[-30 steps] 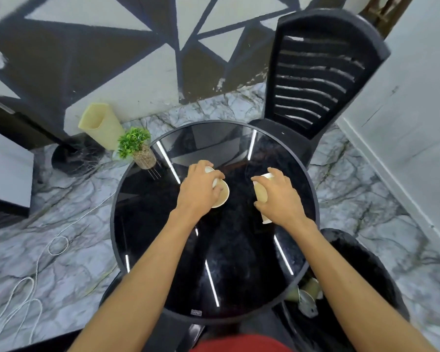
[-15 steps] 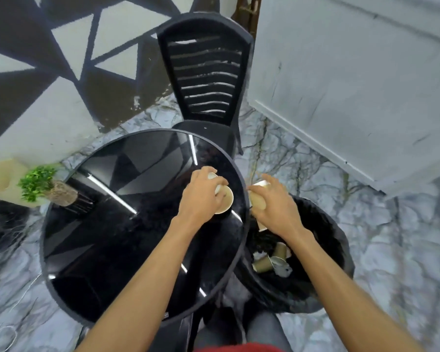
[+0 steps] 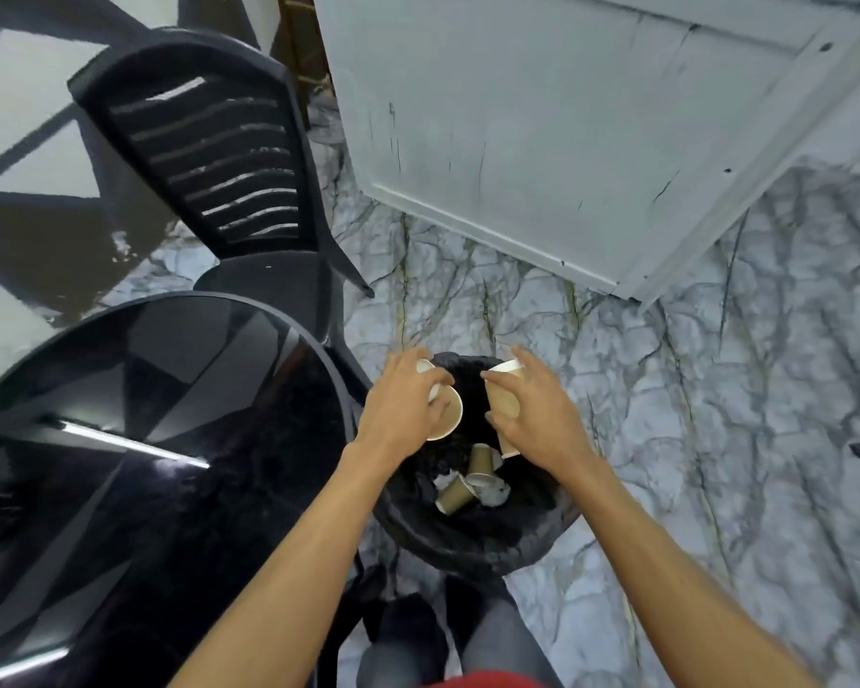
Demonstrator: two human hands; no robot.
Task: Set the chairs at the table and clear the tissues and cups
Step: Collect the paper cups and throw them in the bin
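My left hand [image 3: 400,407] grips a tan paper cup [image 3: 447,417] lying on its side, its mouth facing me. Another tan paper cup [image 3: 503,400] is held in my right hand [image 3: 542,419]. Both hands hover over a bin lined with a black bag [image 3: 472,533] on the floor right of the table. Inside the bin lie discarded paper cups [image 3: 460,491] and crumpled white tissue [image 3: 492,489]. The round black glass table [image 3: 135,439] sits to the left. A black slatted plastic chair [image 3: 219,161] stands tucked in at its far side.
A grey-white door or panel [image 3: 567,131] stands beyond the bin. Marble-patterned floor [image 3: 716,389] spreads to the right. The wall with a black and white geometric pattern [image 3: 21,141] lies at the far left. My legs [image 3: 467,648] are below, close to the bin.
Both hands carried their cups rightward off the table to above the bin. The view swung right; the plant and yellow object left the frame.
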